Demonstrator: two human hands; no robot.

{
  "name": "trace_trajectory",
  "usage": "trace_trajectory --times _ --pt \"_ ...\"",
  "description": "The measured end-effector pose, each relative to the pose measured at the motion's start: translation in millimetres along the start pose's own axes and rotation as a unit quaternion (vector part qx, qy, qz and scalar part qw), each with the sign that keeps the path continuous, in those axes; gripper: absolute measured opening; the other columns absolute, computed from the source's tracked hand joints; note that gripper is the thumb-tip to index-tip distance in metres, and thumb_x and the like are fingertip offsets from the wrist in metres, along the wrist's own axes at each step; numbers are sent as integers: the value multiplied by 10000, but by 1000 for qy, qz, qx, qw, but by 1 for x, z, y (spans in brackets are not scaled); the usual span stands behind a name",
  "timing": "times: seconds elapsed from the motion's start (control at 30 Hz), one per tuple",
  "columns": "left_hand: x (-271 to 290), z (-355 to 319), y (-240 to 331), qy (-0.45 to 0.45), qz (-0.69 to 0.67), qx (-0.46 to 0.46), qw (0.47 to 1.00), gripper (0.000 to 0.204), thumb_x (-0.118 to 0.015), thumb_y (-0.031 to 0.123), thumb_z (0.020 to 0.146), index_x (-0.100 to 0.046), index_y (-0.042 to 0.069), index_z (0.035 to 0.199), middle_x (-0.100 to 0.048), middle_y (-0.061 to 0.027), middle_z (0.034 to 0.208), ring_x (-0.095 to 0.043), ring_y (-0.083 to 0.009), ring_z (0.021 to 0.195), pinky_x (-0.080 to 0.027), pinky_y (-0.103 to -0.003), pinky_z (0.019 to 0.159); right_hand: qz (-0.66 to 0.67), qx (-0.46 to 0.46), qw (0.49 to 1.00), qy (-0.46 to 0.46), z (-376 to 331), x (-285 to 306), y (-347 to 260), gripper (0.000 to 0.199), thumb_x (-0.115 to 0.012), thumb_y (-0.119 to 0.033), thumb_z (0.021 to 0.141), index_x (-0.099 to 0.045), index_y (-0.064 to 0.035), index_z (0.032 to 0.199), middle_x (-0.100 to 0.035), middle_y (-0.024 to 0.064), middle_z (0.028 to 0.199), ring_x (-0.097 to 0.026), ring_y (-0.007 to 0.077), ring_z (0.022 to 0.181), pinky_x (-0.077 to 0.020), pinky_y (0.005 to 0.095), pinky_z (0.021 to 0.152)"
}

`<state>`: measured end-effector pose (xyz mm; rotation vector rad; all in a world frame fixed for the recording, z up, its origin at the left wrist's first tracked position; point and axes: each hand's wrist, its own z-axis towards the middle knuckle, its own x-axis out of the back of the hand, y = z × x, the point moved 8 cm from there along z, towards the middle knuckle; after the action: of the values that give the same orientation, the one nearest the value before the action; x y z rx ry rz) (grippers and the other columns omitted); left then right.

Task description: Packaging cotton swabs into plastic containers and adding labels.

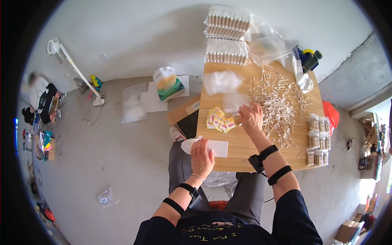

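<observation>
A small clear bag (pixel 236 101) sits pinched at the fingertips of the right hand (pixel 251 117), its long side running left from them. Loose cotton swabs (pixel 277 102) lie just right. The left hand (pixel 201 157) grips a white pouch (pixel 212 147), well nearer the body.

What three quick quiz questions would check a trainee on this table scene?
1. True or false: the right hand rests beside the loose cotton swabs.
2. What does the left hand touch? A) white paper sheet B) tape dispenser C) red bag
3. What colour are the small sachets near the middle of the wooden table?

Key: 1 true. 2 A, the white paper sheet at the table's near edge. 3 mainly yellow.
</observation>
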<state>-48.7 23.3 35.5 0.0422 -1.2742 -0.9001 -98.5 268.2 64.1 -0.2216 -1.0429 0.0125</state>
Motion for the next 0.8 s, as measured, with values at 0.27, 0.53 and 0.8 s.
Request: trace_trajectory --times 0.27,0.53,0.8 --pt "10 2 -2 -16 -226 33 974 354 -611 206 921 -562 11 1213 -625 -150 1093 -578 -301 1069 -453 -388 954 120 -10 981 152 4 104 -25 97 -713 -84 757 -709 -119 848 -663 21 882 -570 263 855 -468 384 777" --pt "14 14 37 -111 -671 335 652 388 -532 360 997 -643 -8 1051 -623 -20 836 -628 -110 758 -545 -261 712 171 223 958 53 -75 151 -140 276 -698 -68 712 -692 -119 983 -639 23 1027 -579 268 981 -481 382 815" --pt "75 5 36 -14 -597 251 762 311 -580 284 982 -678 2 1070 -700 -41 918 -661 -99 827 -552 -253 727 616 -302 724 -68 -106 95 -93 276 -645 -139 910 -657 53 1107 -688 75 879 -610 118 749 -504 267 682"
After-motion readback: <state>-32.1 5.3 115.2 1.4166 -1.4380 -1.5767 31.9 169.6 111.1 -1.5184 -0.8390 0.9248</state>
